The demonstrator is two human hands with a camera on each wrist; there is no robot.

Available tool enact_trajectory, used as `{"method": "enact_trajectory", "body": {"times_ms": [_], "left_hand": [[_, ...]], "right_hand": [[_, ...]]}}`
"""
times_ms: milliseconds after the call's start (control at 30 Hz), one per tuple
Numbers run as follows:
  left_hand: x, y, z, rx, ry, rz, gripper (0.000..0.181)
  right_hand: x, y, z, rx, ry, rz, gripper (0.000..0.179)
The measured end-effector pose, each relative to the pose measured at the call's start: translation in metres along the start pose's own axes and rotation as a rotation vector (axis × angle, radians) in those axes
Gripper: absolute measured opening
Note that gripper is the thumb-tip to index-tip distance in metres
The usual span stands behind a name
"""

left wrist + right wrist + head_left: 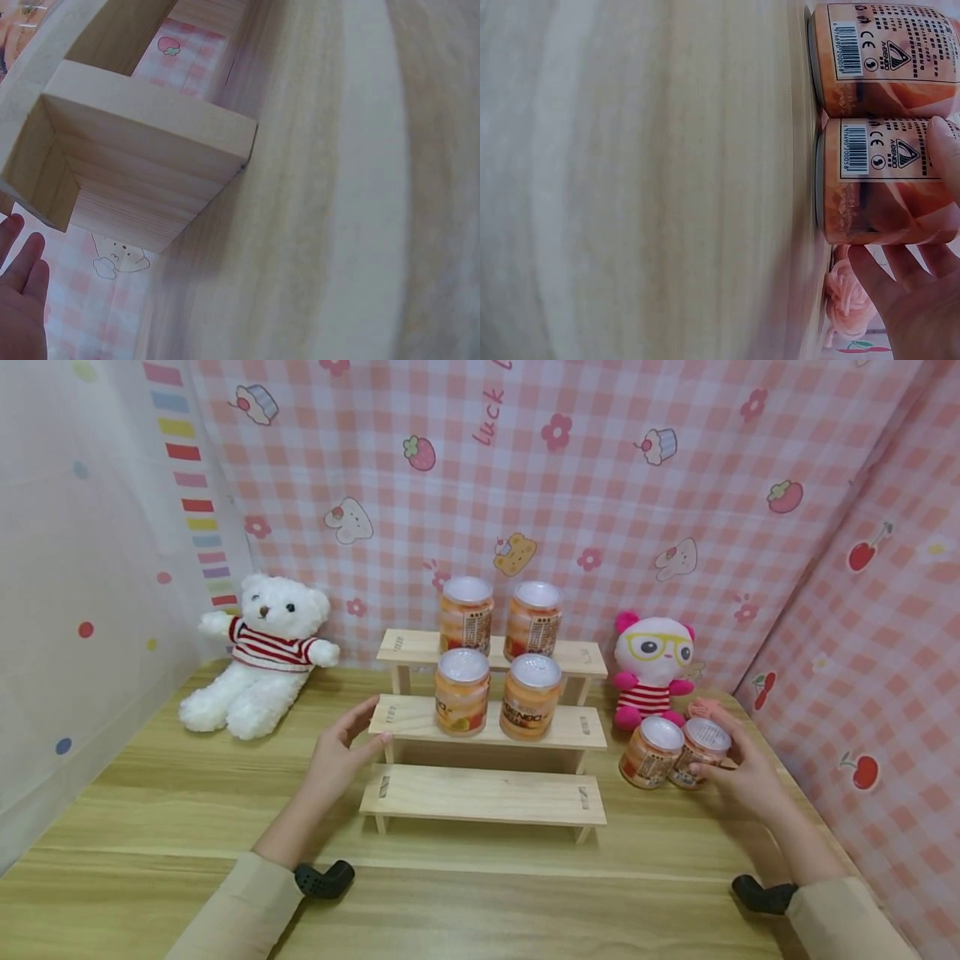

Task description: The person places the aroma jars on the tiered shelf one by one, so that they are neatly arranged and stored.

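Note:
A three-step wooden stand (487, 795) is on the table. Two orange-labelled cans (465, 618) with silvery tops are upright on its top step, and two more cans (462, 693) occupy the middle step. My left hand (341, 760) holds the left end of the middle step, thumb at the front and fingers behind; only some fingertips (34, 259) show in the left wrist view. On the table to the right, two cans stand side by side, touching. My right hand (750, 772) grips the outer can (885, 180), with the other can (885, 60) beside it.
A white teddy bear (262, 660) in a striped sweater sits at the back left. Behind the right-hand cans is a pink panda toy (652, 668) with yellow glasses, and a pink fluffy thing (847, 300) lies close by. Checked cloth (570, 510) hangs along the back and right.

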State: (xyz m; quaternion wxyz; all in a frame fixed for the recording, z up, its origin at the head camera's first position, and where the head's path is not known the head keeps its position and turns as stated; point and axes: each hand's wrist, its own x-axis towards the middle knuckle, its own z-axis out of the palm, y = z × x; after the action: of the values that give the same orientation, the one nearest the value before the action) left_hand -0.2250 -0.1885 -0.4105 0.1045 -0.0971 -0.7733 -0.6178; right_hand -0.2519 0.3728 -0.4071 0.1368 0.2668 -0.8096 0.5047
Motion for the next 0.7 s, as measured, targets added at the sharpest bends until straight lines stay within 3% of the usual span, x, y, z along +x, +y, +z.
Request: {"method": "enact_trajectory", "body": {"times_ms": [200,467,700], "left_hand": [[0.0,0.004,0.0,-0.017,-0.011,-0.022,0.061],[-0.001,0.001,-0.001,-0.012,-0.011,0.007,0.061],[-0.001,0.001,0.0,-0.016,0.0,0.04,0.062]], "right_hand": [[-0.001,0.0,0.002,-0.012,0.037,0.017,0.091],[-0.002,-0.002,0.003,-0.059,0.076,0.023,0.086],[-0.013,-0.01,0.002,-0.198,0.143,0.137,0.081]]}}
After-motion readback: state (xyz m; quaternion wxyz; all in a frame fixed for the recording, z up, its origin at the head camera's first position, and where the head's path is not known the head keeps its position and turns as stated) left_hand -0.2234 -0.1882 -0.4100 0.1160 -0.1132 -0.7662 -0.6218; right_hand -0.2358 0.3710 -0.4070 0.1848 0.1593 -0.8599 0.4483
